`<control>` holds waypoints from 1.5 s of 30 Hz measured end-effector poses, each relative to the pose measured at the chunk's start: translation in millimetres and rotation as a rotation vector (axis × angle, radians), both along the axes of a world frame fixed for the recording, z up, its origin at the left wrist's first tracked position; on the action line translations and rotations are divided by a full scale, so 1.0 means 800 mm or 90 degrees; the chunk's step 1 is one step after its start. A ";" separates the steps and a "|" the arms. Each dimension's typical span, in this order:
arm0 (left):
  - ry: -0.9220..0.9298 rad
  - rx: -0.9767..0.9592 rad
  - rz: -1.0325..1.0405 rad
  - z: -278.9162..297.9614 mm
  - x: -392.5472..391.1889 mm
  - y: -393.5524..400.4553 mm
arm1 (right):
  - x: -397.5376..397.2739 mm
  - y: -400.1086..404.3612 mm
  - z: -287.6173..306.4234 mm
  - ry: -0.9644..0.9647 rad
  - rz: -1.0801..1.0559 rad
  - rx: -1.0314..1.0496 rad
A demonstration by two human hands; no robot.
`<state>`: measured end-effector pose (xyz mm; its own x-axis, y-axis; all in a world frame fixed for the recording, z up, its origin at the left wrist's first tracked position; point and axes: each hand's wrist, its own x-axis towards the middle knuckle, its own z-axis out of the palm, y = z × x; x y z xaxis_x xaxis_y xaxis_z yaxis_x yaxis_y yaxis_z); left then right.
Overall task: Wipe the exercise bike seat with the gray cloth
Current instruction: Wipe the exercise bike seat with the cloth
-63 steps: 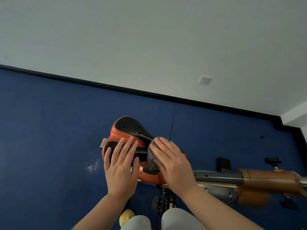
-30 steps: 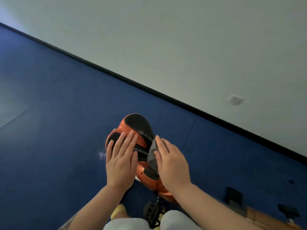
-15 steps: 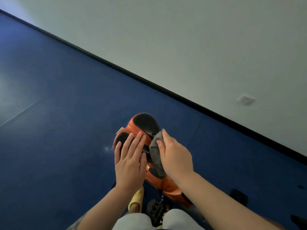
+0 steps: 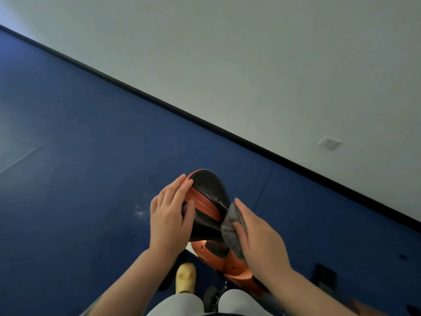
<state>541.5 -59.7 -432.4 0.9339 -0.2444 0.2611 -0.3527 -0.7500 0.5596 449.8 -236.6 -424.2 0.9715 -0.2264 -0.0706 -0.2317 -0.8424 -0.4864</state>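
Note:
The exercise bike seat point(image 4: 209, 192) is black perforated padding with orange stripes and an orange underside, low in the middle of the head view. My left hand point(image 4: 169, 215) lies flat on the seat's left side, fingers spread along its edge. My right hand point(image 4: 259, 238) presses the gray cloth point(image 4: 229, 226) against the seat's right side near its narrow end. Most of the cloth is hidden under that palm.
The orange seat post and frame point(image 4: 232, 265) run down to the right under my right wrist. A yellow shoe point(image 4: 186, 278) and light trouser knees show at the bottom. Blue floor surrounds the bike; a white wall with a socket point(image 4: 329, 142) lies beyond a black skirting.
The seat has swung so more of its top shows. My left hand slid outward to the left edge. My right hand carried the cloth down and right along the seat's side.

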 end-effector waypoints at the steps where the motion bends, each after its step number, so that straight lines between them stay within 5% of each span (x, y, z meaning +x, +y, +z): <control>1: 0.017 -0.001 0.000 0.000 0.004 0.001 | -0.004 -0.002 0.000 0.011 -0.021 0.003; 8: 0.066 -0.035 0.006 -0.003 0.007 0.000 | 0.069 0.030 0.003 0.017 -0.091 0.035; 12: 0.077 -0.060 0.004 -0.005 0.005 0.004 | 0.031 0.015 -0.004 -0.025 -0.013 0.024; 17: 0.080 -0.070 0.020 -0.008 0.006 0.001 | 0.105 0.006 0.003 0.049 -0.102 0.127; 23: 0.080 -0.081 0.014 -0.011 0.006 0.004 | 0.085 0.026 0.004 -0.035 0.086 0.169; 28: 0.074 -0.101 0.021 -0.010 0.007 0.004 | 0.123 0.022 0.008 -0.018 0.067 0.250; 34: 0.102 -0.181 0.044 -0.013 0.003 0.006 | 0.123 0.031 0.006 -0.062 0.253 0.100; 39: 0.106 -0.185 0.049 -0.014 0.005 0.005 | 0.135 0.001 0.004 -0.026 0.198 0.285; 42: 0.101 -0.178 0.051 -0.013 0.003 0.004 | 0.154 0.041 0.009 -0.043 0.082 0.175; 45: 0.095 -0.190 0.044 -0.013 0.001 0.006 | 0.133 0.044 0.005 -0.112 0.190 0.052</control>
<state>542.7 -54.8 -442.5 0.9790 -0.1124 0.1702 -0.2038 -0.5651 0.7994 556.2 -201.2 -420.4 0.9928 0.0694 0.0971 0.1124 -0.8173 -0.5651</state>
